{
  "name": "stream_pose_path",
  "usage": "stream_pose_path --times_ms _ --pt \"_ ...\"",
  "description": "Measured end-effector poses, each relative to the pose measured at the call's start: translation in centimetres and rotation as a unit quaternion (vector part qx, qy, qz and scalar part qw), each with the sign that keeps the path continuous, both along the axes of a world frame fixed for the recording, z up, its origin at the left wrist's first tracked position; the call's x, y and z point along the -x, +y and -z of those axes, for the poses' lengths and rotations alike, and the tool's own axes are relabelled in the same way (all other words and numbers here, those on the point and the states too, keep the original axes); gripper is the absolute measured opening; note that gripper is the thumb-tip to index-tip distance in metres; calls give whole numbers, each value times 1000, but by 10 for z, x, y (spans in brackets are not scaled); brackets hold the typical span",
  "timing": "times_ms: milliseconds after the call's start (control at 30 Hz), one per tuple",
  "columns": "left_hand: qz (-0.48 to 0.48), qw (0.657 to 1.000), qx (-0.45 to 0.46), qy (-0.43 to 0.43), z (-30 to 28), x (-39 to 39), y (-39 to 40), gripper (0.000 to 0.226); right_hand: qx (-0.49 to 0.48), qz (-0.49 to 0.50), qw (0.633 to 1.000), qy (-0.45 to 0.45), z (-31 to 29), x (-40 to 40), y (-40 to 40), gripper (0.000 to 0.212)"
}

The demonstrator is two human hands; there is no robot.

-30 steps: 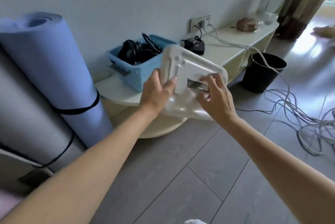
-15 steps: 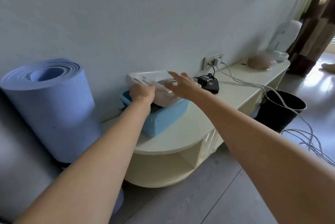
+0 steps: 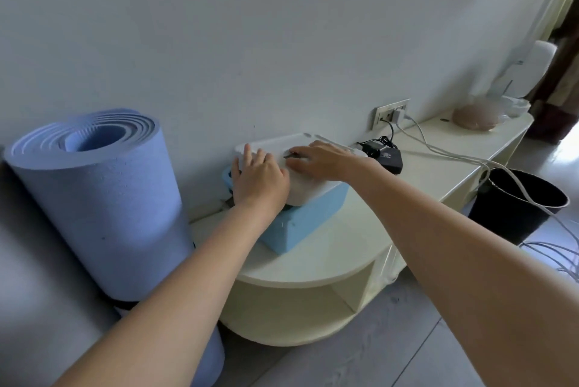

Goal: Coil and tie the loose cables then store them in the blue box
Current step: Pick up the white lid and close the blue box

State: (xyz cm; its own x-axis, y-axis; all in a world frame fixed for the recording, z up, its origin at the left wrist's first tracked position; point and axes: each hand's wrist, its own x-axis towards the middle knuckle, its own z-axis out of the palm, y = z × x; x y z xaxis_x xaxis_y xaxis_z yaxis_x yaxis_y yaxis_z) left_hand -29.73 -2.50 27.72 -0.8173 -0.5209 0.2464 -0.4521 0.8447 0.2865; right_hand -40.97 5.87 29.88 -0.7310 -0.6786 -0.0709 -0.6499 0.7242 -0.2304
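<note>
A big blue rolled mat point(image 3: 103, 198) stands on the far left, by the wall. Next to it, the blue box point(image 3: 308, 214) sits on the cream shelf point(image 3: 338, 248) with the white lid point(image 3: 282, 143) on top. The left hand point(image 3: 258, 178) lies flat on the lid's left end, fingers straight and close together. The right hand point(image 3: 322, 158) lies flat on the lid's middle, fingers spread a little, touching a small dark latch point(image 3: 289, 154). Half a second ago the lid was tipped up and the left hand gripped its edge; now it sits flatter and both hands press down. A black adapter point(image 3: 387, 156) is just right of the box, and a black bin point(image 3: 517, 205) stands on the floor.
</note>
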Motion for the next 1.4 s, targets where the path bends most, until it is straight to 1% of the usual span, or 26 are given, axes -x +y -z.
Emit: stream_pose_path --times_ms 100,167,200,267,333,367,433,533,600,633,700,733,800,833,933,967,1000,1067,1100,1133,1167,1200,1267,1300,1333,1400 --pt "6 1000 25 9 10 -6 -1 45 2 -20 1000 -4 8 -7 -3 57" --pt "-7 999 16 37 16 -11 2 45 -7 -19 1000 23 10 -7 1 49" --pt "-26 998 -19 61 18 -14 4 46 -14 -19 999 41 9 -9 2 47" --pt "-72 982 -144 100 13 -16 11 51 -32 -32 997 63 4 -14 4 49" --pt "-101 950 -274 111 5 -16 15 58 -18 -37 999 34 3 -18 0 51" --pt "-106 940 -306 103 3 -16 15 61 -8 -38 999 15 4 -19 -1 52" --pt "-94 945 -305 74 3 -17 12 64 -11 -42 999 4 4 -19 0 55" --pt "-58 965 -251 39 13 -12 -7 62 -29 -46 999 -4 -1 -23 14 61" --pt "-37 967 -251 38 15 -6 -23 57 -53 -59 997 -16 -5 -26 28 72" --pt "-26 961 -272 53 14 -3 -29 55 -72 -72 995 -13 -6 -28 34 82" --pt "-16 941 -323 100 9 -2 -38 49 -116 -105 987 31 -1 -33 42 104" --pt "-24 933 -336 124 9 -2 -41 47 -126 -118 983 66 4 -34 42 110" --pt "-64 914 -364 164 11 -3 -44 44 -106 -136 977 124 10 -31 41 110" --pt "-86 900 -385 183 13 -4 -45 43 -78 -142 978 131 8 -27 42 109" --pt "-119 848 -464 228 14 -3 -48 29 13 -158 985 68 -14 -9 40 112" --pt "-118 828 -490 245 13 -3 -50 29 17 -163 985 52 -23 -1 36 115" --pt "-112 812 -512 257 11 -2 -50 29 0 -170 984 47 -30 6 31 117" --pt "-102 785 -545 276 11 -1 -52 32 -68 -187 979 49 -37 11 16 121" --pt "-104 780 -552 276 11 -1 -53 40 -106 -192 974 50 -37 12 9 121" --pt "-112 784 -547 273 9 -3 -55 49 -145 -197 968 50 -36 11 2 121" --pt "-116 805 -517 266 10 -2 -57 52 -177 -199 963 49 -34 10 -2 120" --pt "-107 846 -457 253 7 -3 -59 51 -199 -199 958 48 -32 9 -5 119" --pt "-53 931 -300 200 5 -2 -56 45 -214 -202 955 42 -31 8 -7 118" --pt "-14 961 -226 156 2 0 -52 41 -214 -204 954 42 -31 8 -8 118" --pt "19 980 -173 93 1 3 -46 40 -211 -207 954 42 -30 7 -8 118" --pt "56 992 -108 -39 5 11 -35 46 -206 -206 956 34 -24 9 -5 119"
